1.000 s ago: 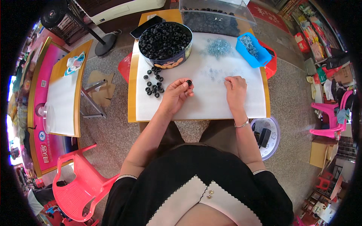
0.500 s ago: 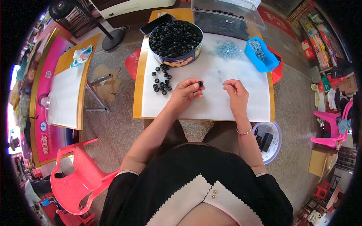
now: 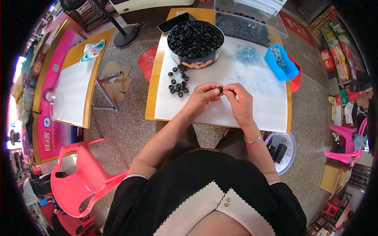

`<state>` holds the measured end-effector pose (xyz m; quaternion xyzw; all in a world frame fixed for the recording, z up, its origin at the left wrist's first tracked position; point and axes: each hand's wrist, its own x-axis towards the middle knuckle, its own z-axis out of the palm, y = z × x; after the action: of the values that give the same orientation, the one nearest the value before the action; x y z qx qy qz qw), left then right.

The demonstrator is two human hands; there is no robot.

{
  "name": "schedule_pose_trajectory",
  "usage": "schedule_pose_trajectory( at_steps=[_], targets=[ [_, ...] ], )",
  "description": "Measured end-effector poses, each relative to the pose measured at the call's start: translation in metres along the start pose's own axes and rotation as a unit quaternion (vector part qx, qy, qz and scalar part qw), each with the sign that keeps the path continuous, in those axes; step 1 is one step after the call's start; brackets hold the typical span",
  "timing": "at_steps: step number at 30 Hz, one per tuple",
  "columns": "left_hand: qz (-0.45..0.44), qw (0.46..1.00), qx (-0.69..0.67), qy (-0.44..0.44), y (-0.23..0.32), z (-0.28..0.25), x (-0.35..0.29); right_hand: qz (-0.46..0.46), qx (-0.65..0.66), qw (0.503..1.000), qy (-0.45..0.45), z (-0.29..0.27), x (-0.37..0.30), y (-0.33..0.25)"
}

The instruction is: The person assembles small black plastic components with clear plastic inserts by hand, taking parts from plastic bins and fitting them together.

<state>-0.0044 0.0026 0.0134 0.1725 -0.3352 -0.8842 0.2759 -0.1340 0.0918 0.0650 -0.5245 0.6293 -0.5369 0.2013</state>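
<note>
The right hand (image 3: 241,104), apart before, has now come to the left hand (image 3: 204,99) at one black ring (image 3: 220,89). The left thumb and forefinger hold this ring in a close pinch. The right fingertips are drawn together beside it; whether they hold something small, I cannot tell. Loose rings (image 3: 173,82) lie left of the grip, clear bits (image 3: 248,55) beyond it.

You have two hands (image 3: 204,99), one black ring (image 3: 220,90) at their fingertips, over a dozen loose black rings (image 3: 184,83) at left, one round tin (image 3: 204,63), one blue tray (image 3: 286,71), one phone (image 3: 173,23) and two tables (image 3: 151,110).
</note>
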Motion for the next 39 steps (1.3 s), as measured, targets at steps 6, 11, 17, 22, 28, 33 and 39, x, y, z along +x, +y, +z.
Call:
schedule_pose_trajectory(
  at_steps=[6, 11, 17, 22, 28, 33, 39],
  targets=[
    [0.004, 0.999, 0.04, 0.001, -0.002, 0.0, -0.001, -0.033, -0.039, 0.999, 0.003, 0.001, 0.0, -0.003],
    [-0.008, 1.0, 0.029, -0.004, 0.0, -0.001, -0.002, 0.04, 0.036, 0.998, -0.013, 0.002, 0.001, -0.001],
    [-0.013, 0.999, -0.027, -0.025, 0.001, -0.003, 0.0, 0.156, 0.218, 0.96, -0.082, -0.005, 0.017, 0.005],
    [-0.002, 0.998, -0.063, 0.011, 0.004, -0.006, -0.003, -0.046, -0.068, 0.995, -0.049, -0.001, 0.097, -0.011],
    [-0.003, 0.998, -0.055, -0.004, 0.002, 0.0, 0.0, -0.222, -0.402, 0.88, -0.12, 0.036, 0.192, 0.026],
    [-0.015, 0.997, -0.071, -0.002, 0.001, -0.001, -0.002, -0.135, -0.459, 0.83, -0.286, 0.054, 0.21, 0.026],
    [-0.018, 0.998, -0.058, -0.012, 0.002, -0.004, 0.001, -0.116, -0.514, 0.798, -0.293, 0.064, 0.215, 0.033]
  ],
)
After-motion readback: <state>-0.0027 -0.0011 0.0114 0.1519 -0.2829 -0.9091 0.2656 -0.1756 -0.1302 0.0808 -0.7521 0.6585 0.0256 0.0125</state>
